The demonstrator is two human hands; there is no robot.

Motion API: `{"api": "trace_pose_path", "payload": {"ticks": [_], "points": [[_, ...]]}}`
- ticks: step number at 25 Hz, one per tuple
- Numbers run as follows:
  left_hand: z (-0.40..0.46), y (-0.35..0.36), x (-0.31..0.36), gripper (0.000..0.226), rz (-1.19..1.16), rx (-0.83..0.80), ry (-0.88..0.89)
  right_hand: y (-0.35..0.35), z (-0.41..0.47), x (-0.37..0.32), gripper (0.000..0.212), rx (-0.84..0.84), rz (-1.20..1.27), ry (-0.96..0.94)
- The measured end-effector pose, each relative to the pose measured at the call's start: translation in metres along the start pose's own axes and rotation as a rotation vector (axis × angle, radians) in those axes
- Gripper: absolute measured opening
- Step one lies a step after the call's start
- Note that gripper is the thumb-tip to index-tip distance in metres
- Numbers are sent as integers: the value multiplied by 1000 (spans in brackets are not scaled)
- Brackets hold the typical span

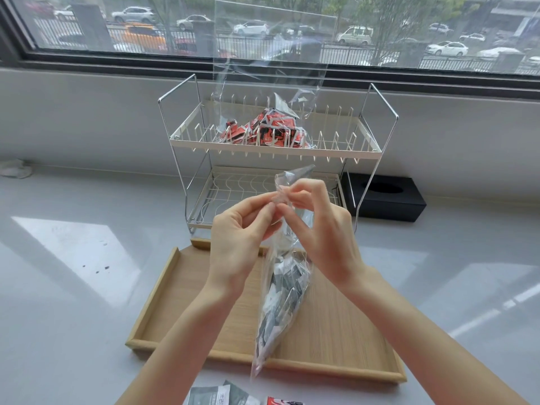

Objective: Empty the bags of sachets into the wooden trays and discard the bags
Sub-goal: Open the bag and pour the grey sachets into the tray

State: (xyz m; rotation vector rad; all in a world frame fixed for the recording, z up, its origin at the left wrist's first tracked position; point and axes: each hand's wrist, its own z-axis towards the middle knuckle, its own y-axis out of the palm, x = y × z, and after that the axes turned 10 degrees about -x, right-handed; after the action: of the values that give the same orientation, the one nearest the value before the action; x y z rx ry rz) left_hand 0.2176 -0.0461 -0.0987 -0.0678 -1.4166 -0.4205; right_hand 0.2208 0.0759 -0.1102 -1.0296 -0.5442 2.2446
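Observation:
A clear plastic bag of grey sachets [279,299] hangs upright over the wooden tray [336,325]. My left hand [239,232] and my right hand [321,226] both pinch the bag's twisted top, fingertips close together. The tray lies bare on the white counter below my hands. A second clear bag with red sachets [271,124] stands open on the upper shelf of the wire rack [362,147] behind.
A black tissue box [385,197] sits right of the rack. Loose grey sachets [222,397] and a red sachet [285,401] lie at the near counter edge. A crumpled white thing [16,168] rests at the far left under the window.

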Motion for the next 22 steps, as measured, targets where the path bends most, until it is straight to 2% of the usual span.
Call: {"api": "trace_pose_path", "payload": {"ticks": [4, 13, 15, 17, 19, 22], "points": [[0, -2, 0, 6, 16, 32, 13, 1, -2, 5, 21, 17, -52, -71], [0, -2, 2, 11, 244, -44, 90, 0, -3, 5, 17, 67, -81, -96], [1, -3, 2, 11, 269, -32, 95, -1, 0, 2, 12, 67, -27, -42], [1, -8, 1, 14, 290, -12, 110, -11, 7, 1, 5, 151, 96, 79], [2, -14, 2, 17, 325, 5, 134, -26, 19, 3, 8, 232, 191, 173], [5, -17, 1, 19, 388, 6, 137, -35, 25, 1, 8, 152, 193, 172]]}}
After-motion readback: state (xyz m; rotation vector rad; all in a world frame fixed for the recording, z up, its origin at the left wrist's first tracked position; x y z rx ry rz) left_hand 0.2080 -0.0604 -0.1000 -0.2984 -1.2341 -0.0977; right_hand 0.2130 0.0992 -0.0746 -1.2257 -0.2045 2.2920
